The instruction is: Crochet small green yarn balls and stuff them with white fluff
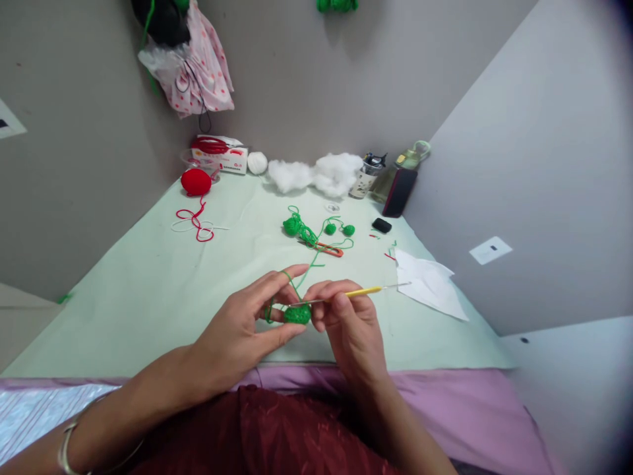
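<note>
Green piece point(297, 316) and hook point(364, 291) met between two hands

The green piece sat low in the centre of the frame, pinched between the thumb and fingers of the left hand point(237, 323). A green strand point(315, 258) ran down from higher in the frame to that hand, and yarn looped around its fingers. The right hand point(355, 323) pinched the hook by its yellow handle, thumb against fingers. One metal end pointed left and lay against the top of the piece; the other stuck out to the right, towards the paper point(428, 282). Whether the right fingertips touched the piece could not be told.

Just above the hands, at the centre, a green ball point(291, 226) lay beside a tangle point(308, 236) of yarn, with two small balls point(349, 230) to the right and an orange tool point(336, 251) below them. A black case point(382, 225) lay farther right.

Along the back of the table point(133, 290), from left to right, stood a red ball point(196, 182) with its loose yarn trailing below, a box point(233, 161) with red-handled scissors point(210, 144) on top, a white ball point(257, 163), two heaps of stuffing point(337, 175), a cup point(363, 183) of pens, a bottle point(411, 157) and a leaning phone point(401, 192). A dotted bag point(205, 69) hung at the upper left.
</note>
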The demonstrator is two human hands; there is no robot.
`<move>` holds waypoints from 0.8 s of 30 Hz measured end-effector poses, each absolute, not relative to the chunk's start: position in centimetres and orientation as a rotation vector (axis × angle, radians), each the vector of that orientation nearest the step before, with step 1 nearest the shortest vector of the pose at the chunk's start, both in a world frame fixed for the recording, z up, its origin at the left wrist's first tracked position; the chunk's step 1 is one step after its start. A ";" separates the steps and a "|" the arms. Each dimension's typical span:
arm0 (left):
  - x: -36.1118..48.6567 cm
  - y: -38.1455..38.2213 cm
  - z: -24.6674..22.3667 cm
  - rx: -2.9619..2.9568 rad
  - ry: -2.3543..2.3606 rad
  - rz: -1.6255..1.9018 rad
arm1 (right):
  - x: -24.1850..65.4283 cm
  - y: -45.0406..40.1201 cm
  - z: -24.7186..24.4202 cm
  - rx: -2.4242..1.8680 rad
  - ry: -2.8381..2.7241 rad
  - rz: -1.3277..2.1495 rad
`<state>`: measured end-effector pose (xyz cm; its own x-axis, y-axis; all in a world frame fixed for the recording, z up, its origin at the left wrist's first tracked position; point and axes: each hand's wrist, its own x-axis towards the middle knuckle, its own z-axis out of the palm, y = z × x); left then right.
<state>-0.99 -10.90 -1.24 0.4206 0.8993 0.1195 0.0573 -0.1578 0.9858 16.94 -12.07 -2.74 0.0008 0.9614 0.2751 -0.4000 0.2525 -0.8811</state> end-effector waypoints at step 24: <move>-1.5 -10.0 -1.0 1.766 0.868 0.891 | 19.9 -12.2 -0.9 -0.743 -1.586 1.111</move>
<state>-1.47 -9.98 -1.00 0.4841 0.8541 0.1903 0.1684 -0.3044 0.9376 19.93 -12.23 -0.93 -0.2922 0.8752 0.3855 -0.0631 0.3846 -0.9209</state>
